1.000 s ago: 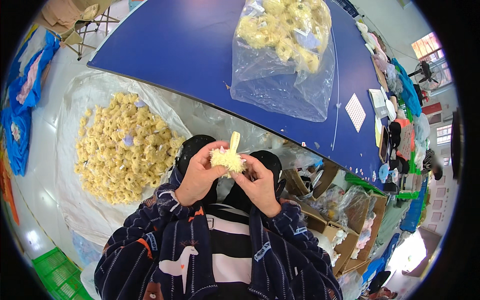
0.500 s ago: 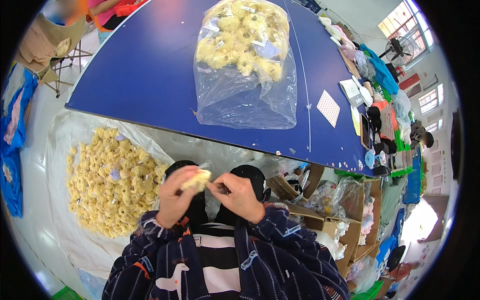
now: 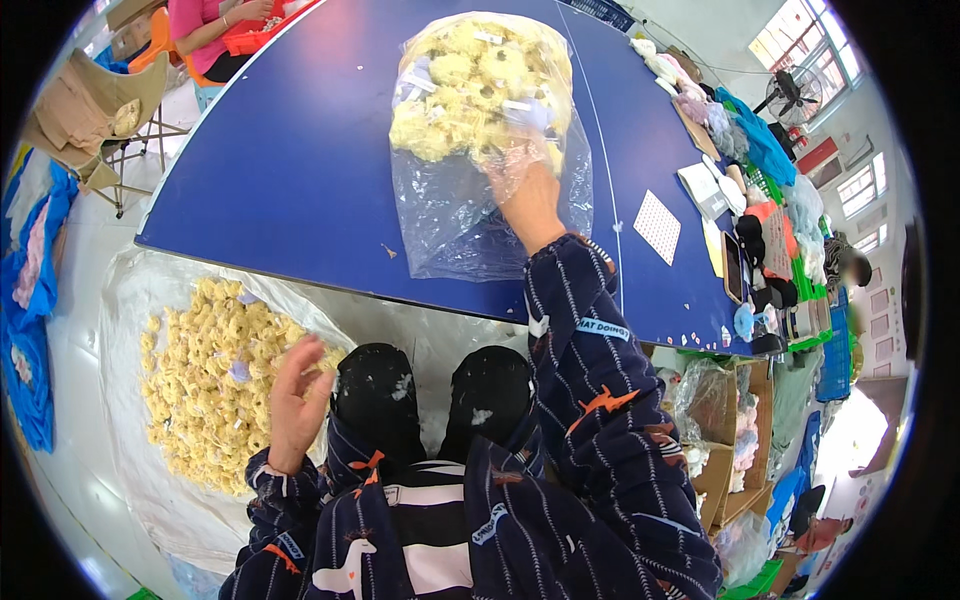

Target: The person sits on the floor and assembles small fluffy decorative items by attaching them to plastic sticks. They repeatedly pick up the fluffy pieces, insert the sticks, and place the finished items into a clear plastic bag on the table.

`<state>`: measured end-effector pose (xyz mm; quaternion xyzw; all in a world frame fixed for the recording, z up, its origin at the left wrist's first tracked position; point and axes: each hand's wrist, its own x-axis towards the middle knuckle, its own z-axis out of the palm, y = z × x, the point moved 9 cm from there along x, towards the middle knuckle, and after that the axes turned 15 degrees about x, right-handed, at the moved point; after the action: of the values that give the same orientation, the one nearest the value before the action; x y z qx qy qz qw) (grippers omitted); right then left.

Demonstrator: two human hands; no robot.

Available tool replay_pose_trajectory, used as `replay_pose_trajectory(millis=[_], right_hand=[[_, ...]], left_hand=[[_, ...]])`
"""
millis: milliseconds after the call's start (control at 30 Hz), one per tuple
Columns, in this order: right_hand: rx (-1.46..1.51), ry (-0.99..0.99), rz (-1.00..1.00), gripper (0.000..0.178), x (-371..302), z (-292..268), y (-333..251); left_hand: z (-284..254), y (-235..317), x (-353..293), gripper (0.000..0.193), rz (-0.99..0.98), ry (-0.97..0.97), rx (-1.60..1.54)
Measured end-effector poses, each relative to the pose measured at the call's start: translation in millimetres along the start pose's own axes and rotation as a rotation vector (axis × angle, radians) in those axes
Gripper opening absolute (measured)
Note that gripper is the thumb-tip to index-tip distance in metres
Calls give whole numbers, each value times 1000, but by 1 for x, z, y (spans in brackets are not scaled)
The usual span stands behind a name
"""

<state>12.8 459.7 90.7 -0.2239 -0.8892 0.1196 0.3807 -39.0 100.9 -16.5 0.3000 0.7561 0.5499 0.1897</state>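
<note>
A clear plastic bag (image 3: 455,225), partly filled with fluffy yellow ring-shaped pieces (image 3: 455,75) with white tags, lies on the blue table. My right hand (image 3: 528,190) is inside its near part, against the yellow pieces. Plastic and motion blur cover those fingers, so I cannot make out whether they hold a piece. Low on the left, my left hand (image 3: 298,400) is raised with fingers apart and nothing in it. It is beside a large heap of similar yellow pieces (image 3: 205,385) on a white sheet (image 3: 125,300).
The blue table (image 3: 290,150) curves across in front of my knees. Along its right side are a patterned card (image 3: 657,228), a phone (image 3: 733,268) and soft goods. Cardboard boxes (image 3: 712,485) stand below at right. At the far left, a person in pink (image 3: 200,35) sits by a red basket (image 3: 255,38).
My hands have parted. The right went from my lap forward into the bag; the left moved left and down, opened, and no longer has the yellow piece it held.
</note>
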Motion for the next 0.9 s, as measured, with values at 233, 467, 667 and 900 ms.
replay_pose_trajectory(millis=[233,467,667,900], right_hand=[[-274,-301,28,27,-14,22,21],[-341,-270,60,23,-14,0,31],[-182,-182,38,28,-16,-11,21],[-155,-193,-32,21,-18,-7,3]], left_hand=[[46,10,-3,28,-35,-265,-114],[63,15,-11,24,-59,-353,-101],[78,27,-7,20,-27,-377,-126],[85,38,-14,23,-3,-422,-120]])
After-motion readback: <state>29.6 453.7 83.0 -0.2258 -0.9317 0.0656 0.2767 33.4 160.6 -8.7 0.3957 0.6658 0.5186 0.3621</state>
